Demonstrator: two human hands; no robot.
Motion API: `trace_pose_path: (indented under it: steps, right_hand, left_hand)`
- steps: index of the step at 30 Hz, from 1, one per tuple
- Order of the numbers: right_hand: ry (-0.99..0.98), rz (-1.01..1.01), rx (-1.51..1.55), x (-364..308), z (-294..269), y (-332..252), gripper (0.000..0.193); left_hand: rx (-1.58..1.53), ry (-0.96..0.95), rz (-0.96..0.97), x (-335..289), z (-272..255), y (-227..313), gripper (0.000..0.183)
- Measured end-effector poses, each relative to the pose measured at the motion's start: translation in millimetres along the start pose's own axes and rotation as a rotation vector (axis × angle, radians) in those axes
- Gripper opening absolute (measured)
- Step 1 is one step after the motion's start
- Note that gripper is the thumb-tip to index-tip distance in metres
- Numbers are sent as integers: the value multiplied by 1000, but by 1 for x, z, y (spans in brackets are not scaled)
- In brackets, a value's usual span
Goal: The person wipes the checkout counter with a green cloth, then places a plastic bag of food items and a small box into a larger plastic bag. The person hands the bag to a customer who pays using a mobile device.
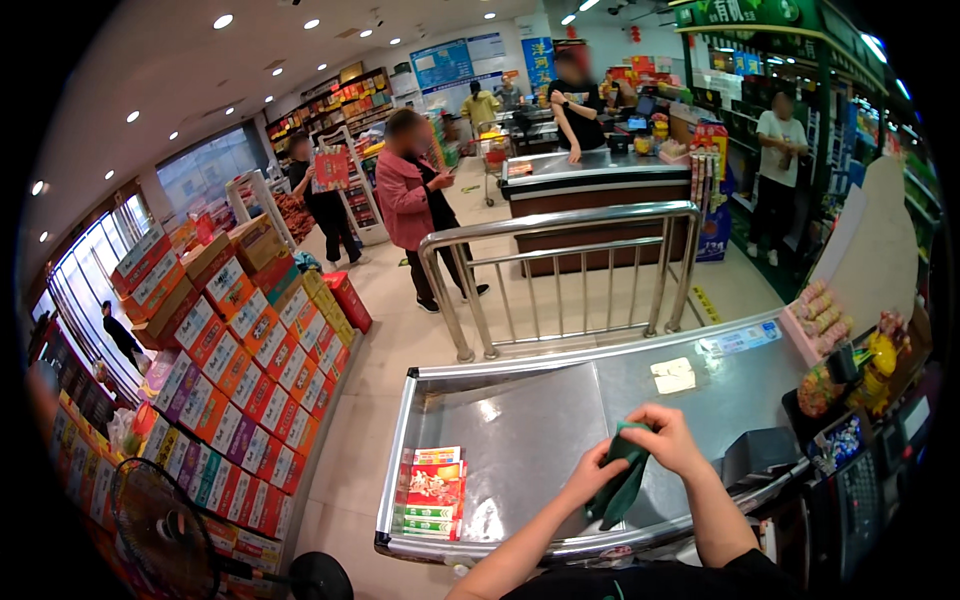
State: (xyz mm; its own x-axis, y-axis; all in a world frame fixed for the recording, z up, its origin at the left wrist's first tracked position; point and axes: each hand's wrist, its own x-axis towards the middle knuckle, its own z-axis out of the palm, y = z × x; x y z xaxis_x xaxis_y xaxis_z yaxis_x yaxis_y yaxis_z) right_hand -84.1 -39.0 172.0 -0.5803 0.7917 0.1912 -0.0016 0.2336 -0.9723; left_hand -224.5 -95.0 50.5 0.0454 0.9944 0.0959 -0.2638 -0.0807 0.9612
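Observation:
Over the middle of the metal checkout counter (520,420), both my hands grip a dark green, limp, folded sheet (618,490). Whether it is cloth or a thin bag I cannot tell. My left hand (597,474) is closed on its left side, thumb upward. At its top edge, my right hand (664,437) pinches it between thumb and fingers. The sheet's lower end hangs down close to the counter top. Several flat red, white and green packs (436,495) lie at the counter's left end, apart from my hands. Beyond my right hand is a pale yellowish label (673,376).
A black box-shaped device (757,456) stands right of my hands, near a keyboard (858,500). A steel railing (560,222) rises behind the counter. Stacked cartons (245,365) and a fan (165,520) are on the left. A person in pink (405,195) stands beyond the railing.

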Motion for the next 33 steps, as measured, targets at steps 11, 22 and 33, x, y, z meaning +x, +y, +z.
trace_pose_path:
  steps: [11,22,33]
  right_hand:
    - [262,-132,364,6,-50,-20,7]
    - [376,-136,164,73,-104,13,12]
    - [357,-321,171,81,-152,-46,9]
  left_hand:
    - [460,9,-192,-39,-66,-7,32]
    - [1141,616,354,53,-125,70,10]
    - [644,601,526,72,-118,197,9]
